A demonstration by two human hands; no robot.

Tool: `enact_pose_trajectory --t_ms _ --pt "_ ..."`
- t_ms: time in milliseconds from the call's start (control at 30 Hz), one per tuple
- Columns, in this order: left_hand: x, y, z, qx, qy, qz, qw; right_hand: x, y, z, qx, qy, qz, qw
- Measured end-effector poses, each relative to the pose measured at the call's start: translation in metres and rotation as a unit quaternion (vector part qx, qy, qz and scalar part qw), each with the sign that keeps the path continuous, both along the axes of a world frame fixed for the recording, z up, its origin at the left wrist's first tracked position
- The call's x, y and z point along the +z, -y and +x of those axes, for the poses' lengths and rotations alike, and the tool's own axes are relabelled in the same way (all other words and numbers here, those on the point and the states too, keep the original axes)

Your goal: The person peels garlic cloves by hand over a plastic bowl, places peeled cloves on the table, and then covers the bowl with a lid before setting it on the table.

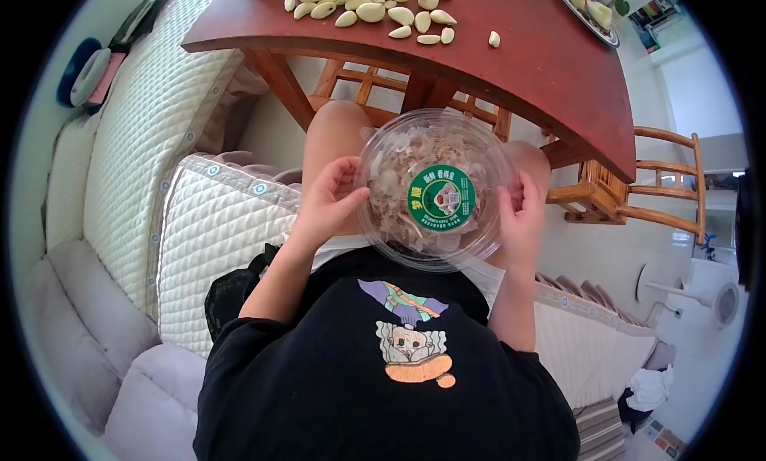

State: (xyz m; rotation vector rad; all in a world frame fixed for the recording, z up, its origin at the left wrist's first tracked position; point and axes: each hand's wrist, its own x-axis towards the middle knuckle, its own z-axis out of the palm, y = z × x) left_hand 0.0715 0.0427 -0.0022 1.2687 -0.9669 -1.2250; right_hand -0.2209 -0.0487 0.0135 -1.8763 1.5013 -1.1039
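Observation:
A round clear plastic container (387, 233) rests over my lap, with a clear lid on it and a green round label (441, 197) on the lid. Thin, papery garlic skins show through the plastic. On the container's left rim, my left hand (335, 197) grips with thumb and fingers. Its right rim is held by my right hand (520, 209), fingers curled against the edge. Beyond it, a pile of peeled garlic cloves (370, 12) lies on the red-brown table (542, 78), with one clove (495, 39) apart to the right.
A plate (590, 18) with pale food pieces is at the table's far right. Wooden chairs (666, 191) stand beside and under the table. I sit on a sofa with quilted covers (215, 245). A white fan (718, 301) stands at the right.

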Motion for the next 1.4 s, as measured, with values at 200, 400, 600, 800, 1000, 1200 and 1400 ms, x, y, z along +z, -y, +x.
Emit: enact_pose_trajectory --t_ms 200,400,600,800,1000,1200,1400 --pt "0.015 0.002 -0.009 -0.026 0.159 -0.013 0.987 0.005 0.007 0.007 0.004 -0.137 -0.050 0.989" --pt "-0.004 -0.002 -0.016 -0.010 0.001 -0.004 1.000 -0.003 0.018 0.008 0.028 -0.194 -0.104 0.975" --pt "-0.003 0.005 -0.009 0.017 -0.048 0.026 0.998 -0.004 0.023 -0.015 0.078 0.230 0.234 0.941" --pt "0.023 0.014 -0.015 -0.014 -0.112 0.008 0.994 0.029 0.014 -0.034 0.118 0.344 0.244 0.899" --pt "0.041 0.018 -0.026 -0.053 -0.149 -0.012 0.987 0.048 0.013 -0.067 0.207 0.379 0.219 0.875" --pt "0.086 0.024 -0.042 -0.149 -0.206 -0.133 0.958 0.114 0.037 -0.086 0.214 0.437 0.232 0.842" --pt "0.094 0.019 -0.021 -0.105 -0.213 -0.157 0.959 0.152 0.143 -0.208 0.274 0.517 0.346 0.734"
